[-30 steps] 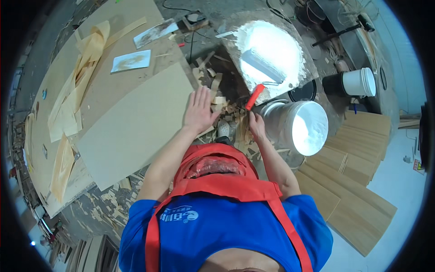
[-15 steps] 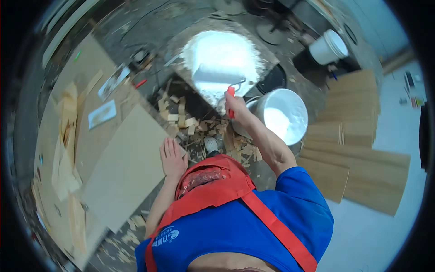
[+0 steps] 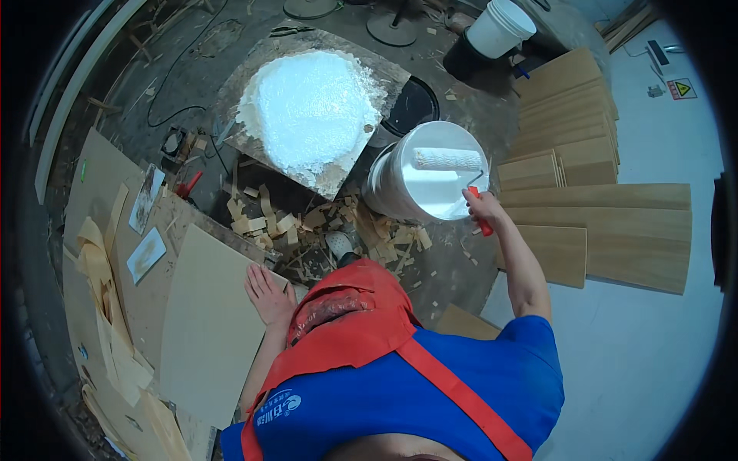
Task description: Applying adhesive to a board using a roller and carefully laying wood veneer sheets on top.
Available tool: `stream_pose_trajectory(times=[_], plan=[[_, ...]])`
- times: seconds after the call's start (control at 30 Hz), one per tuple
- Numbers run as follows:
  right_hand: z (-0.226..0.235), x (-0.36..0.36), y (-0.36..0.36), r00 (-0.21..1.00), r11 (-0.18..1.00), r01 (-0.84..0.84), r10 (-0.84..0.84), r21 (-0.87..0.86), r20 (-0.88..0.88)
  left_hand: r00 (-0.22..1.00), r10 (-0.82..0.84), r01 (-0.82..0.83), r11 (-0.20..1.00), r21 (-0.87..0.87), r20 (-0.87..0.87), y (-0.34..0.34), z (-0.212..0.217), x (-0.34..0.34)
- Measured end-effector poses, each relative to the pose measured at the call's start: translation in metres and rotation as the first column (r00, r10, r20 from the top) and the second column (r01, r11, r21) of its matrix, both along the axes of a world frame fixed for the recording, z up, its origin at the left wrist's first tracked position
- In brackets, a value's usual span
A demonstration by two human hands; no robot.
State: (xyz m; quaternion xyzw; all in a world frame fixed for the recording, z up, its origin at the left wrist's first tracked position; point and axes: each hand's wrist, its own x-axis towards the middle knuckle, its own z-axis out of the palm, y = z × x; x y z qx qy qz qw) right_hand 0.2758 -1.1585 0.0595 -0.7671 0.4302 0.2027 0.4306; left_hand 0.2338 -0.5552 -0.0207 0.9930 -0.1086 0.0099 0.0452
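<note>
My right hand (image 3: 484,207) grips the red handle of a paint roller. Its white-coated sleeve (image 3: 450,159) is at the mouth of a white bucket (image 3: 405,184), over the white liquid inside; whether it touches the liquid I cannot tell. My left hand (image 3: 269,296) lies flat, fingers stretched, on the edge of a pale board (image 3: 211,319) to my left. Ahead of me, a square panel (image 3: 238,146) carries a broad, wet, glossy white layer (image 3: 315,107).
Wood offcuts (image 3: 284,223) litter the floor between the panel and me. Veneer strips (image 3: 96,261) lie on the left table. Wooden planks (image 3: 638,246) are stacked at right. A black bucket lid (image 3: 419,107) and another white bucket (image 3: 500,31) stand farther off.
My right hand has swung right with the roller, from the white-coated panel to the bucket. The left hand stays on the board. The whole view has shifted.
</note>
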Motion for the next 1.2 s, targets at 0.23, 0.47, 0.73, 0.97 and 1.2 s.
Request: stream_pose_trajectory(times=[0.23, 0.47, 0.73, 0.97, 1.2], plan=[[-0.107, 0.027, -0.036, 0.981, 0.99, 0.0, 0.027, 0.14, -0.192, 1.0, -0.005, 0.005, 0.999, -0.052, -0.002, -0.011, 0.008, 0.005], [0.045, -0.007, 0.007, 0.836, 0.541, -0.526, 0.472, -0.656, -0.28, 0.999, 0.043, -0.043, 0.996, -0.076, 0.001, -0.009, 0.011, 0.002], [0.107, 0.071, 0.092, 0.767, 0.61, -0.39, 0.63, -0.69, 0.123, 0.998, 0.067, -0.069, 0.993, -0.097, -0.024, -0.004, 0.011, 0.001], [-0.146, 0.253, 0.17, 0.704, 0.748, -0.496, 0.644, -0.442, 0.3, 0.999, 0.034, -0.038, 0.988, -0.152, -0.026, -0.014, 0.013, 0.026], [-0.105, 0.264, 0.245, 0.797, 0.858, -0.458, 0.513, -0.233, 0.32, 0.995, 0.091, -0.097, 0.981, -0.169, -0.044, 0.0, 0.012, 0.007]])
